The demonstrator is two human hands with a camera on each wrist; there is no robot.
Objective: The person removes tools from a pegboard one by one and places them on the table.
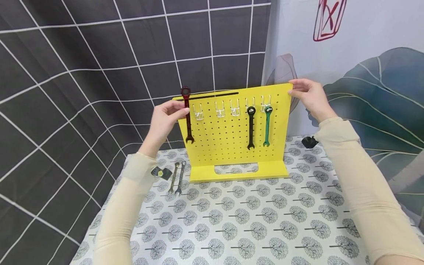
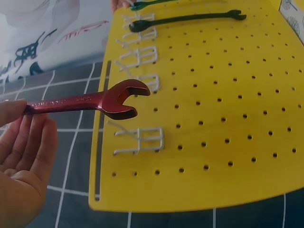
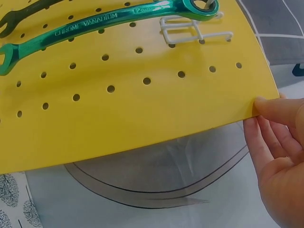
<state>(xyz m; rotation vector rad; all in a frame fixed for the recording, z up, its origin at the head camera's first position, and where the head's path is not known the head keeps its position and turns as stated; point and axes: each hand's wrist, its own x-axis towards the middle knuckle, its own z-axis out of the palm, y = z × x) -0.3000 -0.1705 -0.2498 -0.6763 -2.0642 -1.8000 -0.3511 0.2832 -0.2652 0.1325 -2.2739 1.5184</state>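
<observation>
In my left hand (image 1: pixel 169 115) is a dark red combination wrench (image 2: pixel 85 102), pinched between thumb and fingers. It hangs upright before the upper left of a yellow pegboard (image 1: pixel 228 136), ring end up and open jaw down. Close to it is the leftmost white wire hook (image 2: pixel 138 139), which carries nothing. My right hand (image 1: pixel 309 96) pinches the board's top right corner, thumb on the front face. A black wrench (image 1: pixel 250 129) and a green wrench (image 1: pixel 267 127) hang by their ring ends from hooks on the right side.
Two silver wrenches (image 1: pixel 180 178) lie side by side on the tree-patterned tablecloth (image 1: pixel 238 221), left of the board's foot. Two more bare hooks (image 1: pixel 235 107) sit mid-board. A dark gridded curtain (image 1: pixel 149 55) hangs behind and to the left.
</observation>
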